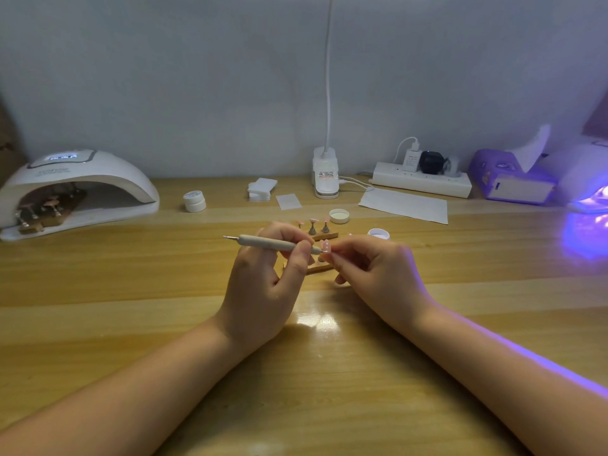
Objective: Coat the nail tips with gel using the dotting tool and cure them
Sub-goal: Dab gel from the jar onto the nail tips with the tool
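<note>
My left hand (263, 291) grips a grey dotting tool (266, 242) near its right end, and the tip touches a pink nail tip (325, 246). My right hand (371, 271) pinches that nail tip on its small stand between thumb and fingers. Behind my hands, more pink nail tips on metal stands (314, 225) sit on a wooden holder strip (324, 236); another strip (317, 268) lies under my fingers. An open gel jar (378, 233) stands to the right, with its lid (339, 216) behind. A white curing lamp (75, 189) at far left holds several nail tips on stands.
A closed white jar (194, 200), wipe pads (261, 189) and a paper sheet (404, 205) lie at the back of the wooden table (131, 274). A clip lamp base (325, 174), a power strip (421, 179), a purple tissue box (506, 179) and a glowing UV lamp (589, 185) stand at back right.
</note>
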The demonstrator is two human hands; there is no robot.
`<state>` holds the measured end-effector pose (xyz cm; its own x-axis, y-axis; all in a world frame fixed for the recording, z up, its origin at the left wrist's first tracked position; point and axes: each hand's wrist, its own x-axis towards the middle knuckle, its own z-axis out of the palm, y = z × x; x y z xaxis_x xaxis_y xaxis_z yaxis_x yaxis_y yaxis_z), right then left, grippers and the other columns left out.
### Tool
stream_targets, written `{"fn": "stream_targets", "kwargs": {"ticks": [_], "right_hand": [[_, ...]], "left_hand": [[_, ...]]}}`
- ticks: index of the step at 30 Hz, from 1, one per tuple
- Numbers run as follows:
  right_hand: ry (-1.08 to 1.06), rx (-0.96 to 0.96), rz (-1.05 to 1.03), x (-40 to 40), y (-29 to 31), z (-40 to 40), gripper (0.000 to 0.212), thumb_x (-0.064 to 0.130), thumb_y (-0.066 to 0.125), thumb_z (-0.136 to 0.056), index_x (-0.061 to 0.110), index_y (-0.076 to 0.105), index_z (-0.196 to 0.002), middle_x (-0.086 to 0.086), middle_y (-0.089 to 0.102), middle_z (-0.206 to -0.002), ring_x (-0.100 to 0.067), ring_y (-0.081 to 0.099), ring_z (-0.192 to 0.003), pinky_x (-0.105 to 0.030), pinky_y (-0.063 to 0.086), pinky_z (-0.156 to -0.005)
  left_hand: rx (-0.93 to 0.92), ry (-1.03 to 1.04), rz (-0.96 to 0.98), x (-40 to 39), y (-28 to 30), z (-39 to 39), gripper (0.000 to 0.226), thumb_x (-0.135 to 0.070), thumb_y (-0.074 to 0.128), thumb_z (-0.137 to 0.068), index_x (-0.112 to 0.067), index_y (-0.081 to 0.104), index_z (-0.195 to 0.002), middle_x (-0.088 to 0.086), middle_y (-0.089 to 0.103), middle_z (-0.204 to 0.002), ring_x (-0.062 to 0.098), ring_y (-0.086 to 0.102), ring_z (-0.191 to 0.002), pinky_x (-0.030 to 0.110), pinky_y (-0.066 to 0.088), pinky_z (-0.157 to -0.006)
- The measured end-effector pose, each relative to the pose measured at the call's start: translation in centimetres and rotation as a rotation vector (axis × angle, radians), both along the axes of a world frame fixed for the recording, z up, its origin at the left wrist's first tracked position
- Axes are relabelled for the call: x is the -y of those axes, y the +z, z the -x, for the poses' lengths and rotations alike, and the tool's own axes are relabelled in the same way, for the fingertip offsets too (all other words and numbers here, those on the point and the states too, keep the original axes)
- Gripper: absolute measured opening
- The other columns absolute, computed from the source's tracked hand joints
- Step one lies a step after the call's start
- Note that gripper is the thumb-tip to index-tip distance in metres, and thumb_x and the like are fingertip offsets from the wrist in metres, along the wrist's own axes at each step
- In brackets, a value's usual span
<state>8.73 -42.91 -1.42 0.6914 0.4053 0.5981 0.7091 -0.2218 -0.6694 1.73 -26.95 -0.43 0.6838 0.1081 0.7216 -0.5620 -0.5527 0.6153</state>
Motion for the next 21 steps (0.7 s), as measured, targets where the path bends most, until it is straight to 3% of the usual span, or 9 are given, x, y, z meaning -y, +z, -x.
{"fn": "stream_targets", "kwargs": {"ticks": [15,21], "right_hand": [[0.002,0.004,0.012,0.14,0.01,0.00,0.017,0.014,0.070,-0.086,0.008,0.074,-0.101,-0.002,0.073,-0.082,-0.012,0.068,-0.064,-0.032,0.057,-0.064],[0.000,0.008,-0.005,0.03,-0.02,-0.06,0.014,0.012,0.069,-0.087,0.006,0.073,-0.099,-0.005,0.073,-0.081,-0.014,0.069,-0.066,-0.035,0.058,-0.065]], "left_hand": [[-0.004,-0.007,0.026,0.01,-0.05,-0.10,0.014,-0.032,0.048,-0.092,-0.021,0.057,-0.093,0.000,0.064,-0.079,0.017,0.064,-0.074,0.042,0.054,-0.068],[0.027,-0.006,0.103,-0.15,-0.09,-0.18,0.011,-0.032,0.046,-0.092,-0.026,0.054,-0.096,-0.006,0.064,-0.087,0.011,0.065,-0.079,0.026,0.054,-0.070]]}}
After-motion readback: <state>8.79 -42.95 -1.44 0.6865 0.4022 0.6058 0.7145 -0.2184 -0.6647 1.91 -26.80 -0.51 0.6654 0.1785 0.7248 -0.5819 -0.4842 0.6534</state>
